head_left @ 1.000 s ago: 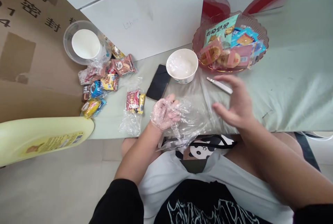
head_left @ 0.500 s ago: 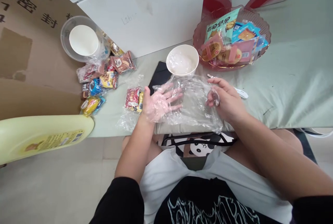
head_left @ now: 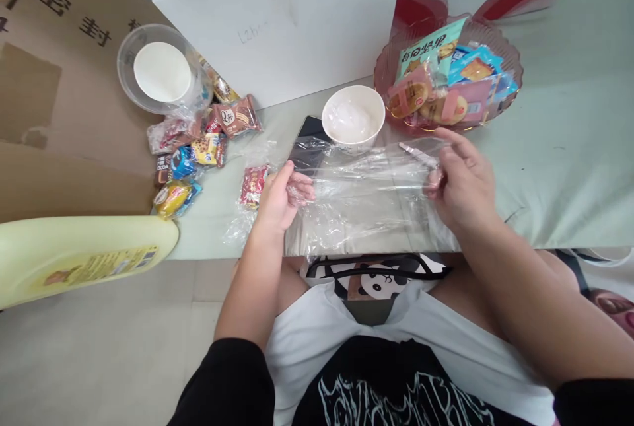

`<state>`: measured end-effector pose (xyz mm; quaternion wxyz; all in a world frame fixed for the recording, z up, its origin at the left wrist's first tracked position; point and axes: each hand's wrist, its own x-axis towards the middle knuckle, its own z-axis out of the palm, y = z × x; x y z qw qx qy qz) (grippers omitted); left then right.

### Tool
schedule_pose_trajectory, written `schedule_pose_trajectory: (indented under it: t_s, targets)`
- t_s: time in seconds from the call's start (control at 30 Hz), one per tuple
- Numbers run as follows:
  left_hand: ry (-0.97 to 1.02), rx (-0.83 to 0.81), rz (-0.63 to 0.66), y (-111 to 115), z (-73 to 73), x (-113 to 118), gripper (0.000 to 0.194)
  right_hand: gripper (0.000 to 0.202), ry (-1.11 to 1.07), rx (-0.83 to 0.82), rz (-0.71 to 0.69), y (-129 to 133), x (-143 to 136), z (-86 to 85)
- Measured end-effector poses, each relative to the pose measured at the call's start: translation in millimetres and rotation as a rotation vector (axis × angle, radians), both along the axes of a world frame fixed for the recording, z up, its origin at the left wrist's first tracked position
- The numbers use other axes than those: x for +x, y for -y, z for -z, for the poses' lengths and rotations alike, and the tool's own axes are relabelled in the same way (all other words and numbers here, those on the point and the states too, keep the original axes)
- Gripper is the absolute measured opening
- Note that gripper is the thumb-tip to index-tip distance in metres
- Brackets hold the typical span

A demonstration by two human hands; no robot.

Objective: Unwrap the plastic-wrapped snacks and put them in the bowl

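Note:
A clear plastic film (head_left: 366, 181), thin and wrinkled, is stretched between my two hands above the table's front edge. My left hand (head_left: 284, 198) is closed on its left side, thumb up. The right side is pinched in my right hand (head_left: 460, 178). Just beyond the film stands a white paper bowl (head_left: 353, 115) with crumpled clear plastic inside. A dark phone (head_left: 310, 142) lies partly under the film, left of the bowl. A thin white tool (head_left: 419, 154) shows through the film near my right fingers. Beside my left hand is a red snack packet (head_left: 253, 185).
A pink glass dish (head_left: 515, 72) of packaged snacks stands at the back right. On the left are a clear tub (head_left: 126, 76) holding a white cup (head_left: 162, 72), several wrapped snacks (head_left: 205, 148) and a yellow bottle (head_left: 89, 257). White boxes (head_left: 297, 30) stand behind.
My left hand, spread palm up before, has closed on the film. My right hand has moved to the right, and the film is now pulled wider and flatter between them.

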<state>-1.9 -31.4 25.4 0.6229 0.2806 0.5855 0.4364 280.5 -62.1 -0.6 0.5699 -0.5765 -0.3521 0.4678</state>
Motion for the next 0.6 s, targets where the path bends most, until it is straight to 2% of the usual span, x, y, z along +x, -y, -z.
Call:
schedule_pose_trajectory:
  t_s: [0.13,0.23,0.3,0.37,0.47,0.6]
  targets:
    - [0.115,0.086,-0.066,-1,-6.4,-7,0.044,0.040,-0.129,0.098,0.043,-1,5,-2.9]
    - [0.226,0.160,0.008,1,-12.1,-7,0.017,0.050,-0.139,0.156,-0.046,2,3,-4.8]
    - [0.247,0.169,0.087,3,-13.1,-6,0.029,0.056,-0.095,0.120,-0.157,5,0,-4.1]
    - [0.209,0.154,0.129,3,-11.9,-6,0.035,0.057,-0.016,0.080,-0.203,6,-1,-2.3]
    - [0.120,0.135,0.073,1,-9.9,-5,0.026,0.052,0.103,0.134,-0.154,7,-1,-1.4]
    - [0.042,0.078,0.009,1,-9.7,-1,0.039,0.030,0.186,0.234,-0.183,12,-1,-5.0]
